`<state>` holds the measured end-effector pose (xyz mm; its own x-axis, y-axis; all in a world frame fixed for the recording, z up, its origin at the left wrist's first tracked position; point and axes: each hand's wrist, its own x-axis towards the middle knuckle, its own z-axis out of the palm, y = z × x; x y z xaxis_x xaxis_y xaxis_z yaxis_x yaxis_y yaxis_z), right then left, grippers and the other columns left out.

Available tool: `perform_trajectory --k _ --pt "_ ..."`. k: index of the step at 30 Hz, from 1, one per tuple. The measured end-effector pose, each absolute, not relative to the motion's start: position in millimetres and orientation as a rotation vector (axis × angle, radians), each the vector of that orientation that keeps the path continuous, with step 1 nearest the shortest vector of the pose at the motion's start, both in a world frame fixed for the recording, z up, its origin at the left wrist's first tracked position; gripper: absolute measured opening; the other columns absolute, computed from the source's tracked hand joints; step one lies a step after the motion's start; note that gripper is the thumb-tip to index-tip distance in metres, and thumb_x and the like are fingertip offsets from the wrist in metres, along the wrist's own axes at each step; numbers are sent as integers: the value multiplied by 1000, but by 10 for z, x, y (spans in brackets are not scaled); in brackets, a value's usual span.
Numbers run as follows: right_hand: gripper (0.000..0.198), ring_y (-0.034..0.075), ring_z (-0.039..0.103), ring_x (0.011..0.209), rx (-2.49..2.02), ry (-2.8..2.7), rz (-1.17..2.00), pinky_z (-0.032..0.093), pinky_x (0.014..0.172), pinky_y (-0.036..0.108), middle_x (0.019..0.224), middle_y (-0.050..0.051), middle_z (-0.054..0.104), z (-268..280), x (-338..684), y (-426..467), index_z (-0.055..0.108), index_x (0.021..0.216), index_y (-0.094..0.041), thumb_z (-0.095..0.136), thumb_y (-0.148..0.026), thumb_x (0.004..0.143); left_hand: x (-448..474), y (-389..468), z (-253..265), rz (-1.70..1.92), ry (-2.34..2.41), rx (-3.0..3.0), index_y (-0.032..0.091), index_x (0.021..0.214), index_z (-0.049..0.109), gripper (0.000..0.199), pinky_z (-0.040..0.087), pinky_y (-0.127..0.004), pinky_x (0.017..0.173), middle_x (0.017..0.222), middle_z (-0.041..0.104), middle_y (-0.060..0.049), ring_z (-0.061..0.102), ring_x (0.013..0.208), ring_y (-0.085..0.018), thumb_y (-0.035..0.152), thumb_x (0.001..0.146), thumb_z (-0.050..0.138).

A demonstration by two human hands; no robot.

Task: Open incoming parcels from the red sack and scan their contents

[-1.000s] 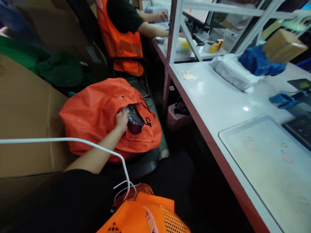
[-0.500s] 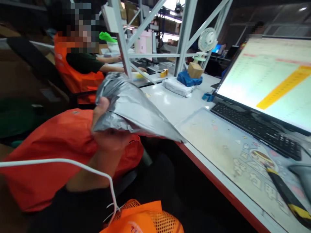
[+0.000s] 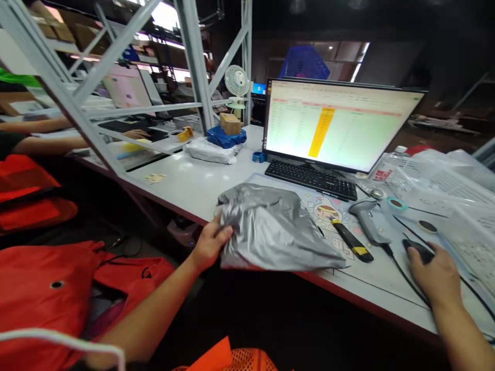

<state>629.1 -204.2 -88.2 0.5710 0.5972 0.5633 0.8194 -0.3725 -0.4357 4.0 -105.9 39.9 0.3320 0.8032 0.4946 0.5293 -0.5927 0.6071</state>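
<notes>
A crumpled grey plastic mailer bag hangs over the front edge of the desk. My left hand pinches its left side, thumb on top. At the right, my right hand rests closed over a black computer mouse. Between the two lie a grey barcode scanner and a black and yellow utility knife on a printed desk mat. The keyboard sits behind the bag, below a lit monitor with a spreadsheet.
Parcels with a small cardboard box on top lie at the back left, near a fan. A tape roll and a white basket stand right. A red sack is at lower left. A co-worker's arm shows left.
The view has swung right. My left hand has brought the grey mailer bag from beside the red sack to the desk edge. My right hand on the mouse has come into view.
</notes>
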Motion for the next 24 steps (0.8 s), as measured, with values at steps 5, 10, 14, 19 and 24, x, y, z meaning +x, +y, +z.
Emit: perform_trajectory --k 5,10,14,19,24 --pt "85 48 62 122 -2106 -1195 -455 47 109 54 126 34 65 -828 6231 -2038 61 137 -1 44 -70 90 -319 -1423 -332 865 1163 2421 25 120 75 39 62 -37 101 130 74 -12 72 120 -29 52 105 52" --pt "73 44 61 122 -2055 -1204 -506 45 111 58 127 29 65 -900 6269 -2009 60 134 -7 48 -62 88 -844 -1209 -234 891 1090 2677 29 166 30 104 50 -52 118 165 44 -20 51 148 -39 73 84 74" --pt "65 42 60 123 -2057 -1208 -522 44 113 58 128 28 66 -904 6238 -1999 59 133 -8 51 -54 88 -746 -717 13 544 904 3113 30 173 21 122 16 -63 133 176 24 -16 14 164 -42 51 75 89" --pt "63 41 59 124 -2070 -1196 -523 44 114 56 130 29 65 -837 6167 -2012 58 133 -4 51 -50 91 -29 -350 242 283 630 3206 33 164 45 79 6 -55 136 173 33 -5 19 165 -31 16 88 61" --pt "61 40 58 124 -2065 -1173 -511 43 114 58 130 28 64 -827 6150 -2022 57 135 -4 51 -49 93 380 -309 466 656 485 2779 27 121 80 36 47 -38 121 124 79 -5 73 121 -24 32 96 55"
